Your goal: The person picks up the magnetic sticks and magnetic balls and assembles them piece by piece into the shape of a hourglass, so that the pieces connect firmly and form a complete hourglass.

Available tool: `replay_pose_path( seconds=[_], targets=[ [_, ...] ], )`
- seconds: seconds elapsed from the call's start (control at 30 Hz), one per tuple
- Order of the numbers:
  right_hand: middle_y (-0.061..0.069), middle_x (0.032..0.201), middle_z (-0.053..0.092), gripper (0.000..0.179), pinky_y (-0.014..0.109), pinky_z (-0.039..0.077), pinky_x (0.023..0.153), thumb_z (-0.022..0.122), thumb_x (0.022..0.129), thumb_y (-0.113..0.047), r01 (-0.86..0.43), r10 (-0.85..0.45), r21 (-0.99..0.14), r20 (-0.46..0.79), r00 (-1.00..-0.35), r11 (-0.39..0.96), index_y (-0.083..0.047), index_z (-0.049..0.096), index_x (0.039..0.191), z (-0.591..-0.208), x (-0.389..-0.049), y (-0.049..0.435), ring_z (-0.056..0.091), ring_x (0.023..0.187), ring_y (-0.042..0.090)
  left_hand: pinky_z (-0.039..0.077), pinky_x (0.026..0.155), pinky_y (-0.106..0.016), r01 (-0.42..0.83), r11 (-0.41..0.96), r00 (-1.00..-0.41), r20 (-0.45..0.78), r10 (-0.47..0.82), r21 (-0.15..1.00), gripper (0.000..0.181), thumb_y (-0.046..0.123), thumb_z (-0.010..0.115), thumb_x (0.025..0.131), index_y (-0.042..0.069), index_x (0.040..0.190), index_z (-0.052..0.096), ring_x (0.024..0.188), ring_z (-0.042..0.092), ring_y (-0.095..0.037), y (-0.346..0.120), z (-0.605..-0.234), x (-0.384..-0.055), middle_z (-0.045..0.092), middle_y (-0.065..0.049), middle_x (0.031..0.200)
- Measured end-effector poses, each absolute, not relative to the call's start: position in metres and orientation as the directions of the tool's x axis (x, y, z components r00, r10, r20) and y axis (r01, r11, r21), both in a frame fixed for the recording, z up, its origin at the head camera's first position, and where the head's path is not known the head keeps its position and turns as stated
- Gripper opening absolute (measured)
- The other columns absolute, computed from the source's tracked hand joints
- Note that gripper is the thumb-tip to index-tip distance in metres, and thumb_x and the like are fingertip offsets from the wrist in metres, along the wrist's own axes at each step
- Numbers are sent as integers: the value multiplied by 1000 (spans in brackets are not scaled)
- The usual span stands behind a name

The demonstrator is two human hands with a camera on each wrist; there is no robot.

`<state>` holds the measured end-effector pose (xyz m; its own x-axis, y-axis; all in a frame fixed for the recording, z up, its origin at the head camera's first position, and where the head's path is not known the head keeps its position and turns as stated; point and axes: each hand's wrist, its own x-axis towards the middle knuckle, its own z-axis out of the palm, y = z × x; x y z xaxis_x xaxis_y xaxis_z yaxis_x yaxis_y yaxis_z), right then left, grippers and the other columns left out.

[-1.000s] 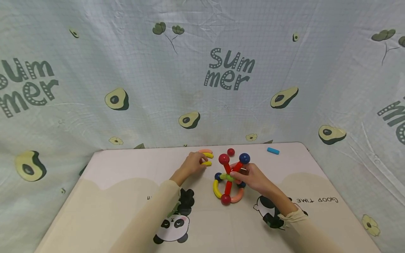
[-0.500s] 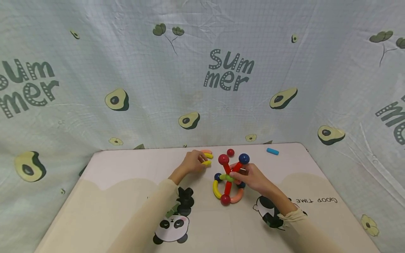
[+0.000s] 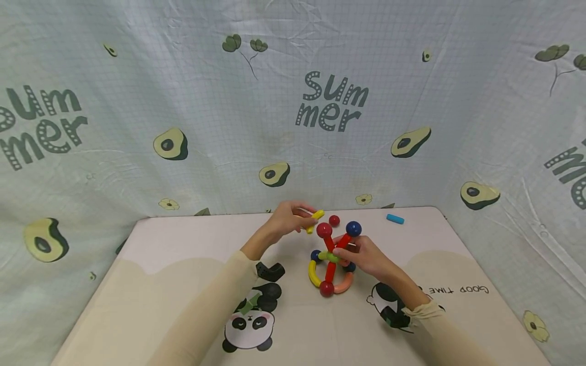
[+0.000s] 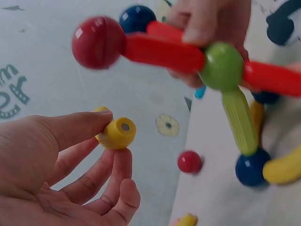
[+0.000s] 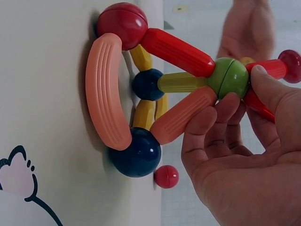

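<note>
My left hand holds up a yellow curved magnetic rod, pinched between thumb and fingers. A round metal spot shows on its near end in the left wrist view. Beside it stands a structure of magnetic rods and balls on the table. My right hand grips this at the green ball at its hub. Above the hub, red rods carry a red ball and a blue ball. Below, rods slope to a ring of yellow and salmon curved rods joined by balls.
A loose red ball lies behind the structure. Farther right, a short blue rod rests near the table's back edge. In the left wrist view, a loose yellow piece shows at the bottom. A printed cloth hangs behind the table.
My left hand has picked up the yellow curved rod and lifted it, moving away and slightly right toward the structure's top. The right hand and the structure have stayed put.
</note>
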<state>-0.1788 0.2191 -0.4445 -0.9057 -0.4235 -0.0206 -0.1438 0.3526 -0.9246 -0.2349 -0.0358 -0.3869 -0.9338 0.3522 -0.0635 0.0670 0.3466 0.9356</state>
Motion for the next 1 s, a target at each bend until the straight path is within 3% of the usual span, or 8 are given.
replay_pose_path(
  seconds=[0.17, 0.5, 0.73, 0.87, 1.0],
  targets=[
    [12, 92, 68, 40, 33, 55, 83, 69, 100, -27, -158, -434, -923, -11, -901, 351, 2, 61, 127, -445, -179, 219, 66, 85, 27, 58, 85, -40, 29, 272, -916, -83, 392, 962, 31, 24, 79, 92, 10, 120, 74, 90, 69, -23, -27, -374, -233, 75, -8, 110],
    [12, 92, 69, 39, 32, 55, 82, 69, 100, -26, -158, -427, -921, -10, -904, 356, 2, 62, 127, -446, -179, 218, 65, 84, 27, 57, 69, -28, -4, 279, -934, -104, 341, 960, 33, 25, 80, 91, 8, 118, 74, 86, 70, -23, -18, -363, -234, 76, -8, 105],
    [13, 96, 69, 40, 32, 55, 82, 69, 100, -26, -164, -428, -920, -4, -904, 356, 2, 61, 128, -446, -179, 218, 66, 84, 27, 58, 69, -27, -67, 272, -938, -153, 310, 960, 30, 23, 82, 89, 8, 115, 76, 84, 71, -24, -14, -359, -233, 76, -8, 101],
    [13, 97, 70, 40, 32, 55, 81, 69, 100, -26, -167, -431, -920, -2, -902, 354, 2, 61, 128, -446, -179, 218, 66, 85, 28, 58, 68, -27, -77, 273, -935, -165, 315, 959, 29, 23, 82, 90, 8, 113, 77, 89, 71, -31, -13, -359, -233, 76, -8, 100],
    [13, 95, 69, 40, 32, 55, 82, 69, 100, -26, -165, -432, -922, -3, -902, 350, 1, 61, 128, -446, -178, 218, 66, 85, 28, 59, 79, -37, -76, 262, -929, -164, 333, 962, 28, 23, 81, 90, 8, 114, 76, 86, 70, -27, -14, -359, -232, 76, -8, 101]
  ],
)
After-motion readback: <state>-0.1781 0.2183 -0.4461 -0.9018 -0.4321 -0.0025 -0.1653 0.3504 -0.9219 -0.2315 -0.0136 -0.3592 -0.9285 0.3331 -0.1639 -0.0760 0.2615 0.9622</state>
